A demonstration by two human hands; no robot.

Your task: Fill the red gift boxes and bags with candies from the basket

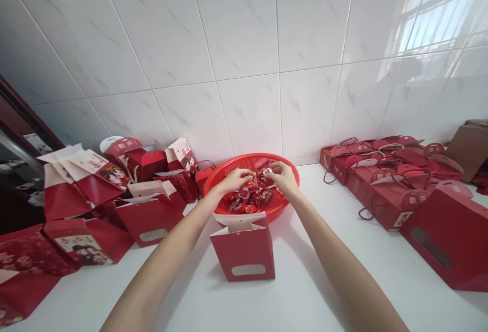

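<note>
A red plastic basket [280, 213] stands against the wall, holding several red wrapped candies [253, 201]. Over its left part is my left hand [237, 179], fingers curled together at the candies; what they pinch is too small to name. My right hand [282, 178], over the right part, pinches a dark red wrapped candy [266, 171] between thumb and fingers. Directly in front of the basket, between my forearms, a red paper bag [247, 253] stands upright with its white-lined top open and an oval window low on its front. Its inside cannot be seen.
Several red gift bags and boxes [152, 217] crowd the left side. Rows of red boxes with cord handles [381, 184] lie at the right, beside a larger red bag [450, 240] and a brown carton [467, 151]. A tiled wall [247, 113] bounds the white table [305, 291].
</note>
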